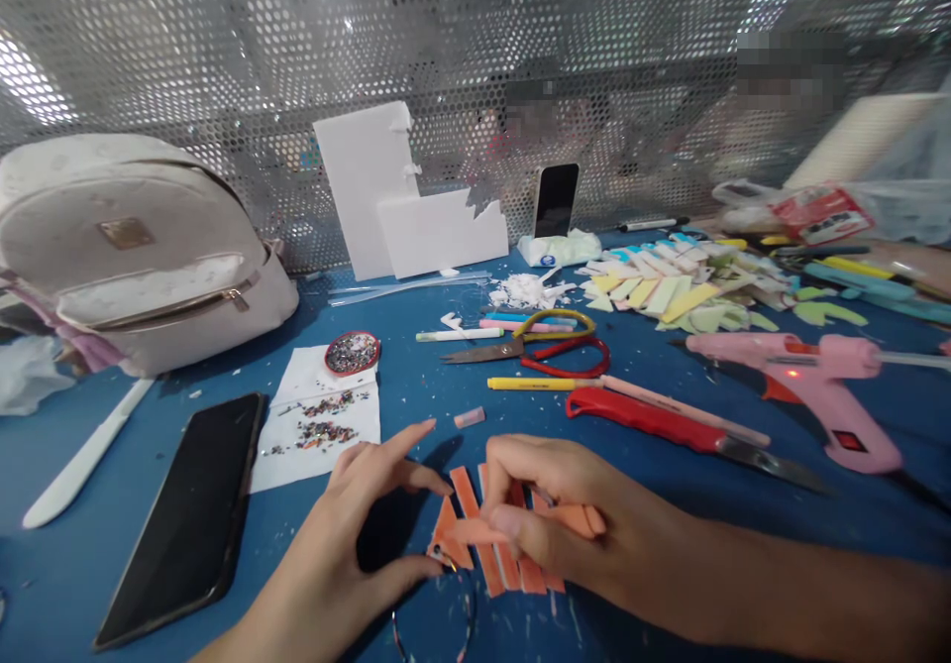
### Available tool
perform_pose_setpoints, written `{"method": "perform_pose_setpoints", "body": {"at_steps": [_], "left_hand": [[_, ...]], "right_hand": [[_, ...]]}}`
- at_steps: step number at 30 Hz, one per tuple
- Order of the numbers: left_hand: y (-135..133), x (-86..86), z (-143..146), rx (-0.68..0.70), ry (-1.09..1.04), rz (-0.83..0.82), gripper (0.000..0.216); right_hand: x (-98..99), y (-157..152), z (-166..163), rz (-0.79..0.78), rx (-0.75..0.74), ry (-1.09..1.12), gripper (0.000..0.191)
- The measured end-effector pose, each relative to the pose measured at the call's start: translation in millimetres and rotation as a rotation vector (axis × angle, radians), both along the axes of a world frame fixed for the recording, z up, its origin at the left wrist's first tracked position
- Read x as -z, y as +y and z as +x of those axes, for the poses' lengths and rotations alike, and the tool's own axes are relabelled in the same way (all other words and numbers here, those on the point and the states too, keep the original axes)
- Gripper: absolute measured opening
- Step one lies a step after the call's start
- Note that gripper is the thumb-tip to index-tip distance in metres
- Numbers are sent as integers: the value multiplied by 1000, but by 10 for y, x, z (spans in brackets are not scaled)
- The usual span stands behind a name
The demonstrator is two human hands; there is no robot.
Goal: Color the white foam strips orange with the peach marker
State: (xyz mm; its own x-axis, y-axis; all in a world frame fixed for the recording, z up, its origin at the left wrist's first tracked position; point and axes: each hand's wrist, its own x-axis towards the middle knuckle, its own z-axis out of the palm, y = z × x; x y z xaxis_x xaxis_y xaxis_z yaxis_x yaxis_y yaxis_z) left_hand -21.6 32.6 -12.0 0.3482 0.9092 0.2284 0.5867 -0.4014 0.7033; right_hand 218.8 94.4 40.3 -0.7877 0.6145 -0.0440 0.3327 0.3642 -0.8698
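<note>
Several orange foam strips [475, 532] lie side by side on the blue table [416, 386], near its front edge. My left hand [371, 514] pinches the left end of the strips between thumb and fingers, the index finger pointing up and away. My right hand [542, 519] is curled over the strips and grips one orange piece [576, 519] between thumb and fingers. A small pink stub [469, 417] lies just beyond the hands.
A black phone [189, 514] lies left of my hands beside white paper [316, 415] with glitter and a round glitter tin [352, 352]. Scissors [535, 346], a red craft knife [669, 427] and a pink glue gun [817, 376] lie right. A backpack [134, 247] stands far left.
</note>
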Motion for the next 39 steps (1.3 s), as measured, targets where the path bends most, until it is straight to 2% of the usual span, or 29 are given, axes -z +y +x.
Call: {"method": "perform_pose_setpoints", "body": {"at_steps": [6, 18, 39], "left_hand": [[15, -4, -5, -2, -1, 14, 72], [-16, 15, -2, 19, -30, -15, 72], [-6, 3, -2, 10, -19, 3, 72]], "right_hand": [[9, 10, 3, 25, -21, -4, 30], [-12, 8, 5, -76, -48, -13, 30], [14, 24, 14, 41, -23, 11, 35]]}}
